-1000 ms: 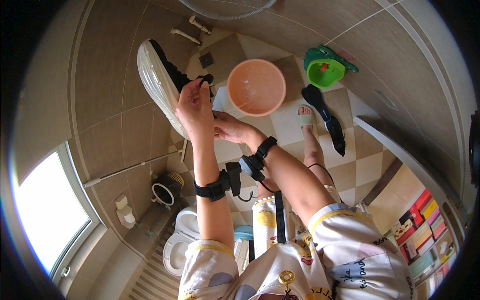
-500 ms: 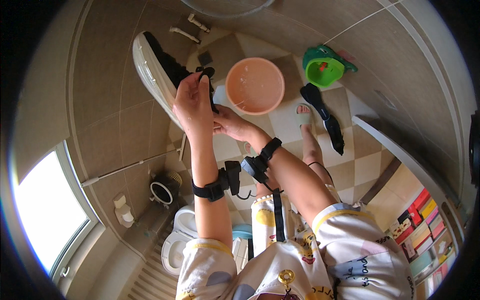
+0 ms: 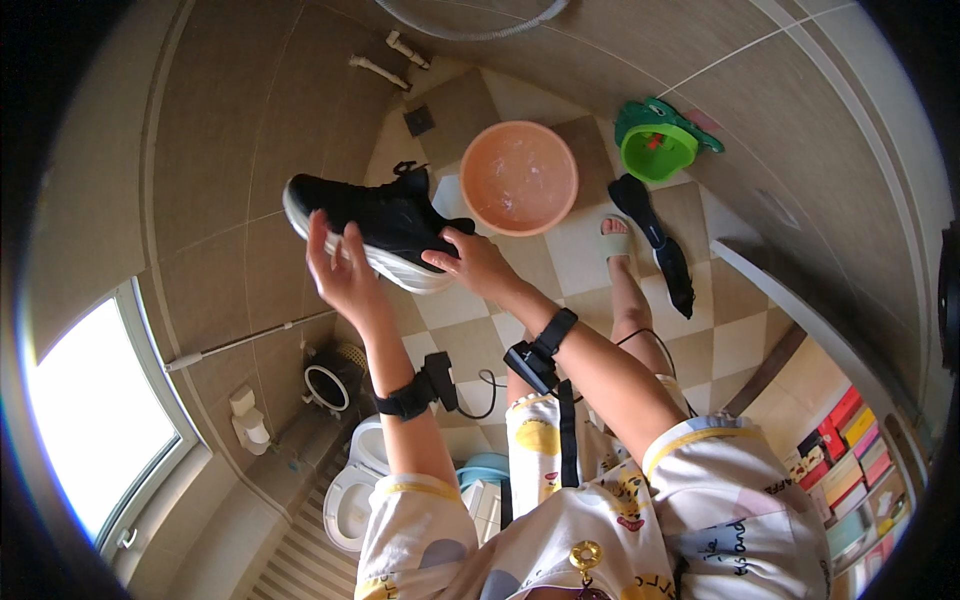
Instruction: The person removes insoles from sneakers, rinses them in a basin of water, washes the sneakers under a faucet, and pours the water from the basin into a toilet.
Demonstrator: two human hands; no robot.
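Observation:
A black sneaker (image 3: 370, 212) with a thick white sole is held up in front of me, its toe pointing left and its laces on the far side. My right hand (image 3: 482, 264) grips it at the heel, thumb and fingers around the collar. Beside the sole near the toe, my left hand (image 3: 345, 280) is open with its fingers spread. Whether its fingertips touch the shoe is hard to tell. To the right of the sneaker, a round pink-orange basin (image 3: 520, 178) stands on the floor with whitish suds or wet marks inside.
A long black shoe-like item (image 3: 672, 275) lies on the checkered floor, right of my sandaled foot (image 3: 615, 238). Behind it sits a green child's urinal (image 3: 658, 150). A toilet (image 3: 350, 505) and a black bin (image 3: 328, 385) are at lower left; a door edge (image 3: 800, 320) curves at right.
The sneaker has come down and turned from upright to nearly level. My left hand has left the lace area and moved down and left to the sole side. My right hand now holds the heel.

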